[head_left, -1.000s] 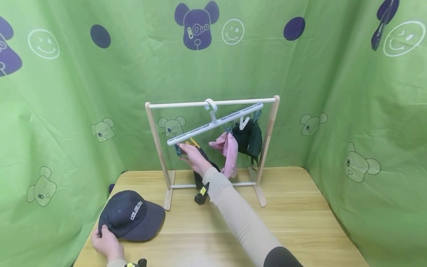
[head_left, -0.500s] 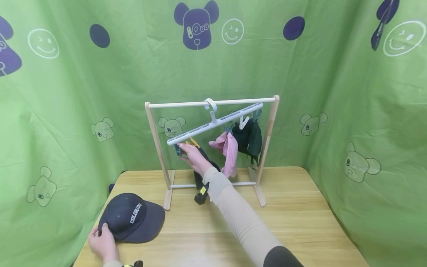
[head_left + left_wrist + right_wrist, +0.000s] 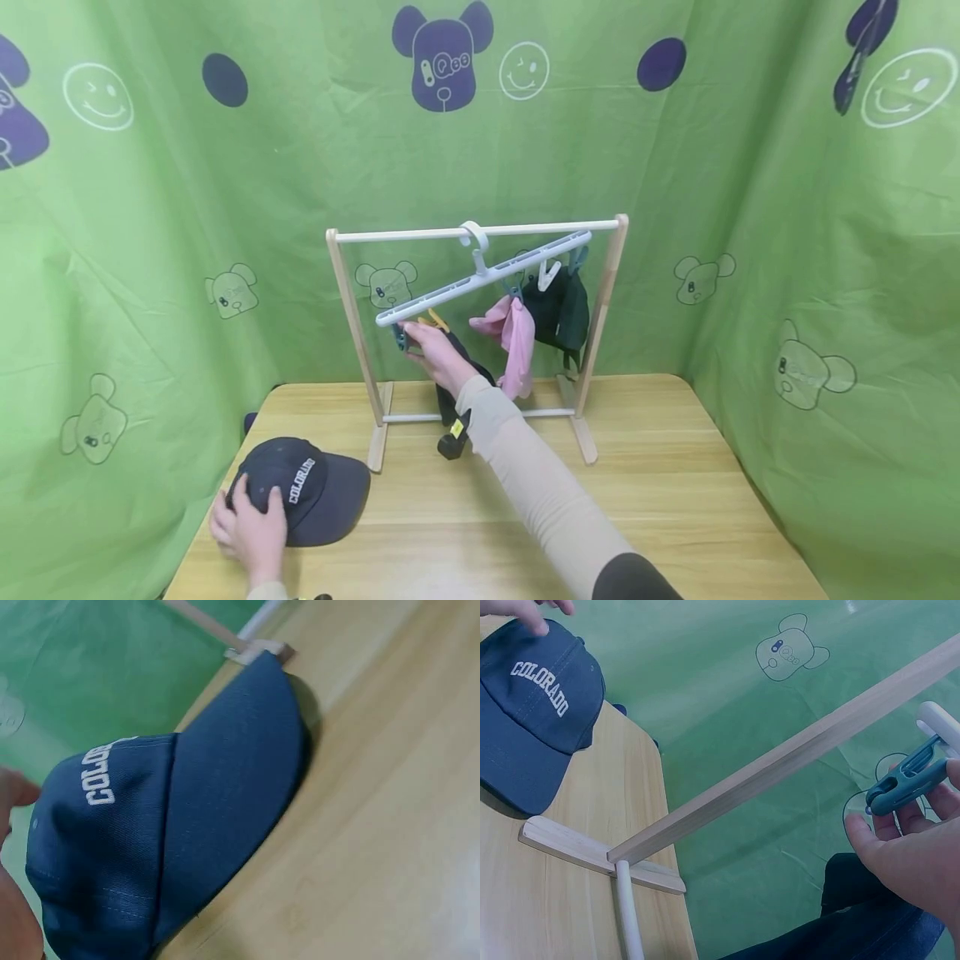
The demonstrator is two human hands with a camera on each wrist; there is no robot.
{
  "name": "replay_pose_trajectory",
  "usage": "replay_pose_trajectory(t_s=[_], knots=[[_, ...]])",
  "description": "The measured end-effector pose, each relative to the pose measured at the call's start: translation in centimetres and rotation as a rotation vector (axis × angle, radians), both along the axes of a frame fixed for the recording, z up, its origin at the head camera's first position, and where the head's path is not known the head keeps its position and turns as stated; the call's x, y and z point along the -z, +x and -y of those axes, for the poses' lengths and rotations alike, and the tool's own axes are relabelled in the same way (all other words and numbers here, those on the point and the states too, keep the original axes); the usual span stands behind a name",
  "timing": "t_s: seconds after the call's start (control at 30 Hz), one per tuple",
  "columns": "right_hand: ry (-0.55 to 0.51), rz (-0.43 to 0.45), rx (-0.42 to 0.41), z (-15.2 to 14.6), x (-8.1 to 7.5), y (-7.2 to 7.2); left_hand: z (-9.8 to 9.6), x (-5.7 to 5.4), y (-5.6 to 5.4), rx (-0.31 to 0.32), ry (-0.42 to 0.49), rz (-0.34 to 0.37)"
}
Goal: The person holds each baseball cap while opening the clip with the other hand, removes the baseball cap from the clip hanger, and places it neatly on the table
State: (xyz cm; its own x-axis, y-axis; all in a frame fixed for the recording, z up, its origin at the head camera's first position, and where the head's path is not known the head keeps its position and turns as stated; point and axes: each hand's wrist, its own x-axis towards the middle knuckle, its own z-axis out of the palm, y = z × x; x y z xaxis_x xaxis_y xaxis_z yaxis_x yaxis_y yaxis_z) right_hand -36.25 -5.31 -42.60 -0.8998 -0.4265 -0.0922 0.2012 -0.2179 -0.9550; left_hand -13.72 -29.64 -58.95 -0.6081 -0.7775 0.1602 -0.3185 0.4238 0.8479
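Note:
A dark navy baseball cap with white COLORADO lettering lies at the table's left, brim pointing right. My left hand is spread over the back of its crown, thumb and fingers apart; only part of this hand shows in the left wrist view. A white clip hanger hangs tilted, its left end low. There my right hand holds a teal clothes clip between thumb and fingers; nothing is visible in the clip's jaws. Near that hand, a yellow clip bears a dark cloth, partly behind the wrist.
A wooden rack with a white top bar carries the hanger. Farther right on it hang a pink cloth and a dark green garment, with a white clip beside. Green curtains enclose the wooden table.
My left hand has shifted from gripping the cap's back edge to lying spread over its crown. The cap has turned slightly and moved a little nearer. My right hand stays at the teal clip.

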Motion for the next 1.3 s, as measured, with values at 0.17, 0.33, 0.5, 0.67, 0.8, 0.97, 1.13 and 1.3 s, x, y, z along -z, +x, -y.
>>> replay_pose_trajectory(t_s=[0.17, 0.33, 0.5, 0.67, 0.8, 0.97, 1.13, 1.3], knots=[[0.002, -0.001, -0.001, -0.1, 0.0, 0.2, -0.6, 0.3, -0.4, 0.236, -0.197, 0.201], [0.004, -0.005, -0.001, -0.1, 0.1, 0.3, -0.2, 0.9, -0.4, 0.337, -0.185, 0.349], [0.011, -0.003, -0.003, -0.1, 0.2, 0.4, 0.6, 2.2, -0.4, 0.341, -0.135, 0.369], [0.0, -0.002, -0.004, -0.2, 0.0, 0.5, 1.3, 3.1, -0.7, 0.349, -0.103, 0.371], [-0.01, -0.001, 0.005, -0.2, -0.1, 0.5, 1.7, 3.4, -1.0, 0.358, -0.076, 0.39], [0.001, 0.002, 0.008, -0.1, -0.2, 0.4, 2.1, 3.6, -1.3, 0.367, -0.038, 0.401], [0.001, -0.005, 0.005, -0.1, -0.3, 0.4, 2.2, 3.6, -1.4, 0.38, -0.02, 0.408], [-0.004, -0.015, -0.01, -0.1, -0.2, 0.3, 1.9, 3.1, -1.4, 0.366, -0.012, 0.4]])
